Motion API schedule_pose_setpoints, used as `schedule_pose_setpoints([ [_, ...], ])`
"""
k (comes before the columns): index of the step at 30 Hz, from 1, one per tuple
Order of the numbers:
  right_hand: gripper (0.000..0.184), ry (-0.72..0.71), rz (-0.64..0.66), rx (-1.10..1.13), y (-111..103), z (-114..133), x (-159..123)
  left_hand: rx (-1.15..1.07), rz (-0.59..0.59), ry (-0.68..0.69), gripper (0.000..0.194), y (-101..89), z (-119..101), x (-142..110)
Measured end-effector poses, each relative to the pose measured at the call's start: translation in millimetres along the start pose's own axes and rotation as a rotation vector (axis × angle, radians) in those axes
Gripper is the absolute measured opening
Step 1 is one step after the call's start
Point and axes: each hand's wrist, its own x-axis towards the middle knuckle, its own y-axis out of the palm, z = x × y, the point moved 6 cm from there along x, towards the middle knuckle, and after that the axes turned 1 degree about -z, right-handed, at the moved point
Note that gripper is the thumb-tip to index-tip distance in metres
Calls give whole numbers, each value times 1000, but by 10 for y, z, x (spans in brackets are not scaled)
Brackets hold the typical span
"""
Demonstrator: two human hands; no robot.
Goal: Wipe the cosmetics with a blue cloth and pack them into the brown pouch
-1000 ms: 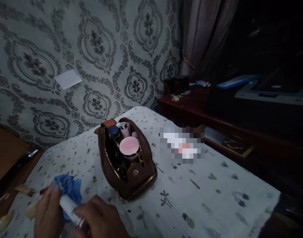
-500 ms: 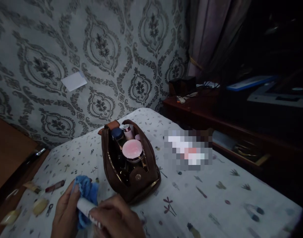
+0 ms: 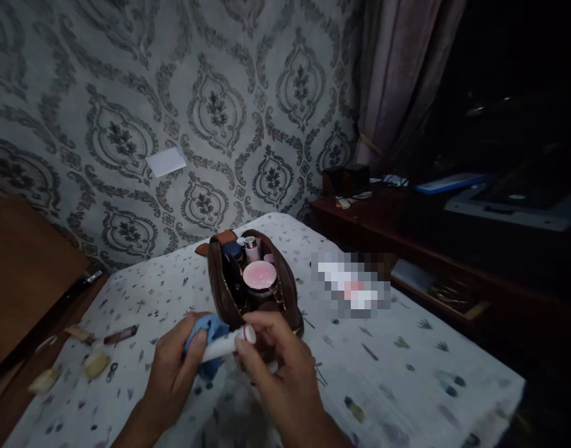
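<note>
A slim white tube (image 3: 222, 346) with a pinkish-red ring near its end is held between my two hands. My left hand (image 3: 173, 361) grips a blue cloth (image 3: 209, 330) wrapped partly around the tube. The thumb and fingers of my right hand (image 3: 285, 367) pinch the tube's ringed end. Just beyond my hands stands an unzipped brown cosmetic bag (image 3: 290, 292). Inside it are a round pink-topped container (image 3: 260, 275), a dark blue lid (image 3: 232, 251) and a small bottle with a shiny cap (image 3: 252, 249). My hands hide the bag's near end.
Several small items lie at the left, among them a dark reddish tube (image 3: 120, 335) and a yellowish piece (image 3: 96, 366). A blurred-out object (image 3: 351, 283) lies right of the bag. Behind it is an open drawer (image 3: 435, 292) in a dark red desk (image 3: 360, 227).
Both hands have risen and moved right, in front of the bag. The white tube has turned, its ringed end now pointing up and right. The camera view has shifted as well.
</note>
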Motion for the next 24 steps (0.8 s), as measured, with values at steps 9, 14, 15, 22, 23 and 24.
schedule_pose_setpoints([
  [9, 11, -87, 55, 11, -162, 261, 334, 207, 216, 247, 35, 175, -174, 402],
  [14, 9, -110, 100, -105, -123, 226, 317, 252, 122, 292, 32, 137, -147, 313],
  [15, 8, -120, 106, -127, -113, 218, 304, 255, 104, 303, 31, 135, -132, 289],
  [22, 4, -256, 70, -219, -211, 338, 347, 262, 1, 388, 28, 142, -62, 194],
  [23, 4, -272, 37, -218, -267, 387, 387, 255, -13, 394, 28, 139, -59, 184],
  [24, 4, -285, -5, -211, -328, 438, 434, 246, -25, 399, 28, 136, -56, 174],
])
